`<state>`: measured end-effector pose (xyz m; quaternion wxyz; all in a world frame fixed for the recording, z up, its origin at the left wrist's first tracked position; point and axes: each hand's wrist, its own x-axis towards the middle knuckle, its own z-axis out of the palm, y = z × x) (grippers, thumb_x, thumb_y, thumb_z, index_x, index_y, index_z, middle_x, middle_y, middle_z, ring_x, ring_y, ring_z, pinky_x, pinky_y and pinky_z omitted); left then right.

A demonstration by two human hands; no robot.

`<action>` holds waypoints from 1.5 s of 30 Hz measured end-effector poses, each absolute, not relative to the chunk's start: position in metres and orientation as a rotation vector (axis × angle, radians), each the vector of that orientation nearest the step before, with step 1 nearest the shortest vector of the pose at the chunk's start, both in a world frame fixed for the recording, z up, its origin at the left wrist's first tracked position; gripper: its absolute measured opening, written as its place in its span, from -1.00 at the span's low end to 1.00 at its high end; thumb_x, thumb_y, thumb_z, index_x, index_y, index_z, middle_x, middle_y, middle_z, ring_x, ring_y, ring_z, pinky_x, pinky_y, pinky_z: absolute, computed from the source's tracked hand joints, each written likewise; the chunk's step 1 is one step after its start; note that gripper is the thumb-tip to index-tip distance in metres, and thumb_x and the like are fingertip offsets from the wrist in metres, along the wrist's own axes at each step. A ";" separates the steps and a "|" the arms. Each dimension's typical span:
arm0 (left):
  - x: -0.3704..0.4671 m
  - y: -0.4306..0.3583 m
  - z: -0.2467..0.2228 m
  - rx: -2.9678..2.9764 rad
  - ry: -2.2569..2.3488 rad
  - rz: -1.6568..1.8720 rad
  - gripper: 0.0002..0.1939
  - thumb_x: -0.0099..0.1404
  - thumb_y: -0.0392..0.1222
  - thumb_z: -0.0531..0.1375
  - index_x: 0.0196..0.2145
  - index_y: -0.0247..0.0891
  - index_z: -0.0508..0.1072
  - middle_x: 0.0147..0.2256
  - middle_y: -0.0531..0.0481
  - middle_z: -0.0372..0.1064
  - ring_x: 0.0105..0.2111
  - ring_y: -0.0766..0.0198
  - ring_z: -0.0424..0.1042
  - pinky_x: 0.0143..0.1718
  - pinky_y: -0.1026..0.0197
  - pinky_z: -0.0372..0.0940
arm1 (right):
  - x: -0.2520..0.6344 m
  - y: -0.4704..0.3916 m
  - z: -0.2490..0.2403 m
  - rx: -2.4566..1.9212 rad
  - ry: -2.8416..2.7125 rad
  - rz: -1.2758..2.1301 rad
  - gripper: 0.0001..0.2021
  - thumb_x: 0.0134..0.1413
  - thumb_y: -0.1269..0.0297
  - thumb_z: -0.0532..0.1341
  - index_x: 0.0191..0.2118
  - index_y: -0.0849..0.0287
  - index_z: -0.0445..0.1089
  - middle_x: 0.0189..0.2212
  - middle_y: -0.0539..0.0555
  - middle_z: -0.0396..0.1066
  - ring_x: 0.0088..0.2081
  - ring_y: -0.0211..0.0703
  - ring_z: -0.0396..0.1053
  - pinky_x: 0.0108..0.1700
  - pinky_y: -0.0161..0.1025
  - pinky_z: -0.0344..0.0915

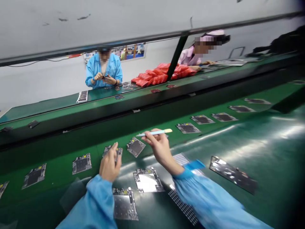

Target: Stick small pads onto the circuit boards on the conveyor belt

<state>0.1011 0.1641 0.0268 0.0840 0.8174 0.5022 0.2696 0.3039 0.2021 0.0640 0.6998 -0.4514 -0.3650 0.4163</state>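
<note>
My left hand (111,165) reaches over a circuit board (119,153) on the green belt, partly covering it; its fingers are stretched out. In my right hand (159,146) is a slim light blue pen-like tool (154,133) with a pale yellow end, held near level. Its narrow tip points left, above a circuit board (135,147) that lies turned on the belt between my hands. Nearer to me, a board with a bright silvery area (146,182) and another board (125,205) lie on the bench. My right forearm passes over a dotted sheet (183,206).
More boards (81,163) line the belt on both sides. A dark glossy panel (233,175) lies on the bench at right. Behind a raised green ledge (95,116), a person in blue (116,65) handles a small part, beside red bags (152,76). Another person in pink (188,57) leans in.
</note>
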 end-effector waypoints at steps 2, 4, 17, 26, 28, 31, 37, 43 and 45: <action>0.059 0.129 0.033 2.296 1.531 0.952 -0.88 0.40 -0.17 -0.10 -0.35 -0.10 0.06 0.16 -0.20 0.23 -0.05 0.14 0.46 -0.11 0.06 0.40 | 0.291 0.169 0.069 -0.990 -0.903 1.030 -0.55 -0.33 0.02 0.46 -0.38 0.08 0.26 -0.49 -0.07 0.41 -0.50 -0.18 0.43 -0.38 -0.22 0.41; 0.021 0.086 0.033 2.117 1.626 1.017 -0.81 0.40 -0.13 -0.06 -0.39 -0.08 -0.01 0.13 -0.12 0.29 -0.01 0.13 0.43 -0.18 0.11 0.45 | 0.272 0.135 0.066 -0.969 -1.071 1.189 -0.64 -0.17 0.02 0.41 -0.37 0.09 0.29 -0.47 -0.04 0.41 -0.49 -0.18 0.42 -0.37 -0.22 0.39; -0.005 0.002 -0.036 2.342 1.639 0.926 -0.70 0.41 0.05 -0.01 -0.02 -0.14 0.26 -0.10 -0.01 0.51 -0.09 0.23 0.49 -0.13 0.31 0.43 | 0.179 0.055 0.002 -0.782 -1.512 1.472 -0.80 0.25 0.07 0.10 -0.26 0.08 0.22 -0.32 0.05 0.32 -0.31 -0.13 0.34 -0.22 -0.18 0.31; -0.001 0.004 -0.017 2.641 1.543 0.947 -0.74 0.48 -0.15 -0.09 -0.05 -0.31 0.28 -0.16 -0.08 0.54 -0.15 0.29 0.52 -0.10 0.39 0.38 | 0.185 0.043 -0.018 -0.726 -1.769 1.283 -0.97 0.31 0.29 0.04 -0.17 0.04 0.19 -0.25 0.09 0.35 -0.22 -0.12 0.37 -0.18 -0.20 0.34; 0.002 0.006 -0.011 2.683 1.543 1.008 -0.75 0.48 -0.18 -0.10 -0.09 -0.33 0.30 -0.21 -0.07 0.56 -0.18 0.30 0.53 -0.11 0.39 0.38 | 0.184 0.043 -0.016 -0.733 -1.769 1.277 -0.96 0.30 0.31 0.05 -0.16 0.04 0.19 -0.25 0.09 0.36 -0.23 -0.12 0.39 -0.19 -0.20 0.34; 0.005 0.008 -0.007 2.726 1.545 1.062 -0.74 0.49 -0.19 -0.11 -0.15 -0.33 0.33 -0.26 -0.06 0.57 -0.21 0.30 0.55 -0.13 0.38 0.40 | 0.184 0.045 -0.013 -0.730 -1.777 1.259 -0.95 0.30 0.32 0.05 -0.15 0.02 0.19 -0.26 0.06 0.37 -0.24 -0.14 0.39 -0.20 -0.22 0.34; 0.006 0.007 -0.005 2.774 1.547 1.018 -0.72 0.49 -0.20 -0.12 -0.15 -0.36 0.33 -0.25 -0.08 0.57 -0.22 0.30 0.55 -0.13 0.37 0.40 | 0.183 0.044 -0.016 -0.720 -1.748 1.270 -0.96 0.30 0.32 0.05 -0.21 0.04 0.21 -0.30 0.05 0.36 -0.30 -0.18 0.39 -0.24 -0.26 0.35; 0.005 0.007 -0.005 2.756 1.542 1.000 -0.74 0.48 -0.18 -0.10 -0.11 -0.34 0.32 -0.24 -0.03 0.57 -0.20 0.30 0.54 -0.13 0.37 0.40 | 0.175 0.043 -0.008 -0.716 -1.474 1.424 -0.89 0.28 0.20 0.10 -0.28 0.07 0.22 -0.36 0.03 0.36 -0.39 -0.21 0.40 -0.32 -0.27 0.36; 0.000 0.004 -0.007 2.780 1.513 0.965 -0.73 0.48 -0.17 -0.09 -0.06 -0.37 0.30 -0.20 -0.07 0.56 -0.16 0.29 0.53 -0.10 0.37 0.39 | 0.183 0.056 0.004 -0.756 -1.299 1.428 -0.81 0.21 0.12 0.17 -0.32 0.07 0.19 -0.41 -0.02 0.36 -0.45 -0.24 0.40 -0.33 -0.26 0.37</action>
